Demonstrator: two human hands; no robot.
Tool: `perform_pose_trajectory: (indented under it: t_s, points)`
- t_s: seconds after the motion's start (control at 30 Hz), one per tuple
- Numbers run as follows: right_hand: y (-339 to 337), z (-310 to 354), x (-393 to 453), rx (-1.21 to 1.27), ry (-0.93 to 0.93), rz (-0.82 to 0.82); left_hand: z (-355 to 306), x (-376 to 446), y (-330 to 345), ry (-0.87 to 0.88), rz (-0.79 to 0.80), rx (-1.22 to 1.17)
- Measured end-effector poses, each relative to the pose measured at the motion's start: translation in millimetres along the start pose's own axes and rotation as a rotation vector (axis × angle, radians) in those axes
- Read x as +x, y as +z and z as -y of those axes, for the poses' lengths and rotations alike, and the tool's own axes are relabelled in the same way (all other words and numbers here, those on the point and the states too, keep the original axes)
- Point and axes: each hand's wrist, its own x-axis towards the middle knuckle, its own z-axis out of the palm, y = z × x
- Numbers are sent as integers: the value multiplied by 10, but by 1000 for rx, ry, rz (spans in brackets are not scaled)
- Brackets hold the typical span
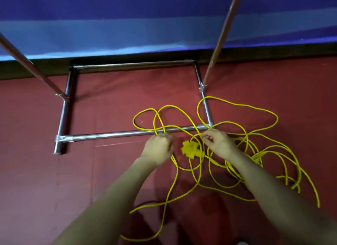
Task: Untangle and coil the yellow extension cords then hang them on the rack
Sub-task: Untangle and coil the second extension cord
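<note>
Dim indoor light, soft focus, wide-angle bending at edges, glints on metal

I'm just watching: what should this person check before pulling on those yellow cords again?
1. Left hand holds a strand: ok, fingers curled round it.
2. Right hand holds a strand: ok, pinching one.
3. Yellow cords untangled: not ok, loops cross all over.
4. Cords free of the rack base: not ok, loops lie across its front bar.
5. Yellow plug block free of loops: cannot tell.
6. Anything coiled: not ok, none yet.
</note>
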Motion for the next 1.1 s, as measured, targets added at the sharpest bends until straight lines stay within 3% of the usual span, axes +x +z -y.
perform_pose_trajectory:
  t_s: [0.23, 0.37, 0.7, 0.9, 1.1]
  points:
    - [696, -677, -4, -269, 72, 76, 39, 268, 954, 77, 83, 79]
    - [879, -815, -85, -196, 173, -16, -31, 257, 1268, 122, 140, 129]
    - [937, -684, -205, 96, 294, 90, -53, 163, 1338, 45, 212, 171]
    - [680, -474, -320, 101, 68, -104, -176, -5, 1097, 128, -12, 40]
    - [208, -48, -518, 56, -168, -278, -289, -157, 613, 223, -35, 62]
